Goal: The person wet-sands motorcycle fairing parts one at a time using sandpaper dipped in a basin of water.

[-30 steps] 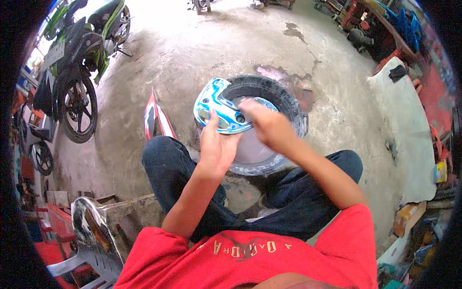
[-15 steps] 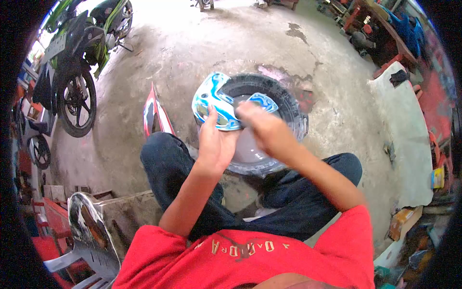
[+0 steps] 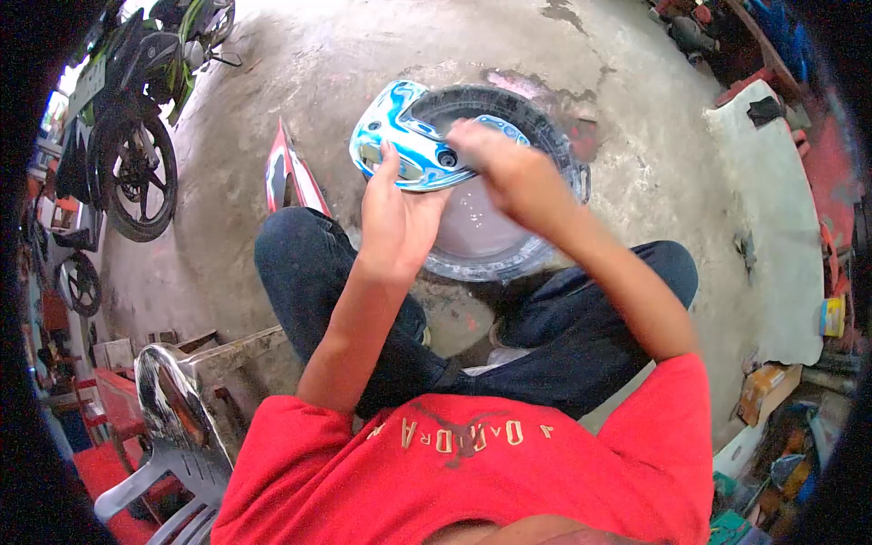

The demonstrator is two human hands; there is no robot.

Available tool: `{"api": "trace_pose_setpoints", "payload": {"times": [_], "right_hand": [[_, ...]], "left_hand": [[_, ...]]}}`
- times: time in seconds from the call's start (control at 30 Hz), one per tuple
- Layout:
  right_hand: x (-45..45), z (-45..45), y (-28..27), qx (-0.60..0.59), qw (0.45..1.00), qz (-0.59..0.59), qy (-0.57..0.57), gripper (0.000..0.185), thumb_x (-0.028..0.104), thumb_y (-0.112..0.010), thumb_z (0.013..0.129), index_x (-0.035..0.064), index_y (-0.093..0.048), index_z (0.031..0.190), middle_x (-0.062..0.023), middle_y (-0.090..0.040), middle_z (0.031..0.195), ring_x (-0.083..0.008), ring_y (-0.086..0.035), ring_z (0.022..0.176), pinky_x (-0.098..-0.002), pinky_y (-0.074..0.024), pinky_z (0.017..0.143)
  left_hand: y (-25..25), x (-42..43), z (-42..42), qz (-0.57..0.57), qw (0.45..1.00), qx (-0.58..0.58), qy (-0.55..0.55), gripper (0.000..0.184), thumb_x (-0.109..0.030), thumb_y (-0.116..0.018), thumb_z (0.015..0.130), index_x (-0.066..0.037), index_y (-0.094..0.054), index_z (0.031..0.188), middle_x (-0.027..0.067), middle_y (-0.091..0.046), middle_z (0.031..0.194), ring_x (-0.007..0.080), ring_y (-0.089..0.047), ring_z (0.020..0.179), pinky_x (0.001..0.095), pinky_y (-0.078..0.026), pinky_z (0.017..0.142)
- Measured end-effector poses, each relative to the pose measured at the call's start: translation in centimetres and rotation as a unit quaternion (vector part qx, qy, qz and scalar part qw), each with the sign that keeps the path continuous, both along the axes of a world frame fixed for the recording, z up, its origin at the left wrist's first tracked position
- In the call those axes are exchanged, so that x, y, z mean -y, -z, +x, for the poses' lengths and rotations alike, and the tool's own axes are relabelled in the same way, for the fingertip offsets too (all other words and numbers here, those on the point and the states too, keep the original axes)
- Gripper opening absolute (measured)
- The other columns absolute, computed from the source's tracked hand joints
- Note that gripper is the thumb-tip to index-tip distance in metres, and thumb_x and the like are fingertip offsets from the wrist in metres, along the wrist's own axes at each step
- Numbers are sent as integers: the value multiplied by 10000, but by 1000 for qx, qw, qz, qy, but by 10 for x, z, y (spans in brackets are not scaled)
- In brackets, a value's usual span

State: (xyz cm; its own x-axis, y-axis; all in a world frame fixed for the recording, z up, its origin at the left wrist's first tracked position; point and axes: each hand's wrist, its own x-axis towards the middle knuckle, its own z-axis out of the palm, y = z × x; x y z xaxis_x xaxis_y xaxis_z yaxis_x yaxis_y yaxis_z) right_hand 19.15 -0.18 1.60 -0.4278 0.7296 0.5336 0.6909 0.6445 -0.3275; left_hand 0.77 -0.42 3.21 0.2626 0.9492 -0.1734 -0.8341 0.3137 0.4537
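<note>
Clock centred mid-view, 12 straight ahead. Blue-white panel (image 3: 411, 141) is at 12, in my left hand (image 3: 398, 218), patterned face toward me, over the 10 o'clock side of the tub (image 3: 540, 118). Left grip: thumb on the face, fingers tucked underneath, part-closed around the lower edge. Right hand (image 3: 518, 173) is at 1, on or just over the panel's right side next to the dark round hole (image 3: 447, 159); fingers curled in, motion-blurred, can't tell if there's anything in them. Blue pattern also shows past my knuckles; can't tell if it's the same part. Cloudy liquid (image 3: 477, 222) in the tub, below both hands. Red-white piece (image 3: 307, 182) on the floor at 10, near my knee (image 3: 300, 250). Motorbike (image 3: 118, 73) further out at 10, chair (image 3: 182, 454) at 8, white sheet (image 3: 772, 227) at 3, box (image 3: 767, 392) at 4.
</note>
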Motion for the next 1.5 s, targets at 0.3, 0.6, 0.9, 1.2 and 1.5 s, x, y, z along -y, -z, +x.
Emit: {"api": "trace_pose_setpoints", "payload": {"times": [0.3,0.6,0.9,1.2,1.5], "right_hand": [[12,-14,-5,-35,999,-14,-12,425,14,-562,860,11,-612,1282,-214,-614,1330,-336,-599,1240,-410,-475,1062],[9,-5,-15,-16,999,-28,-31,502,-74,-578,819,19,-586,1312,-198,-604,1348,-354,-567,1278,-424,-461,1083],[13,3,-28,27,999,-26,-10,525,-62,-620,800,34,-584,1314,-172,-606,1357,-327,-557,1297,-416,-449,1097],[7,16,-25,-18,994,-29,101,386,17,-563,902,-1,-586,1287,-199,-605,1352,-334,-561,1292,-425,-448,1094],[10,14,-29,-28,993,-29,108,422,-13,-581,900,27,-577,1320,-195,-581,1384,-347,-545,1305,-413,-465,1069]], "left_hand": [[5,-2,0,-47,999,-7,-21,425,-292,-420,1086,-29,-434,1419,185,-517,1427,341,-492,1335,598,-351,1149],[-11,-2,-2,-15,996,53,67,518,-324,-457,1048,-24,-405,1467,202,-501,1455,361,-479,1357,602,-342,1143],[-2,-9,-3,-52,997,27,51,526,-435,-371,1076,-95,-407,1476,167,-479,1483,339,-480,1353,599,-368,1120],[11,-8,-7,29,995,1,96,501,-50,-631,951,-1,-439,1410,194,-550,1383,339,-557,1273,546,-455,1082],[8,-6,-11,15,990,25,136,473,-30,-643,924,21,-485,1367,209,-589,1336,354,-592,1227,537,-457,1080]]}}
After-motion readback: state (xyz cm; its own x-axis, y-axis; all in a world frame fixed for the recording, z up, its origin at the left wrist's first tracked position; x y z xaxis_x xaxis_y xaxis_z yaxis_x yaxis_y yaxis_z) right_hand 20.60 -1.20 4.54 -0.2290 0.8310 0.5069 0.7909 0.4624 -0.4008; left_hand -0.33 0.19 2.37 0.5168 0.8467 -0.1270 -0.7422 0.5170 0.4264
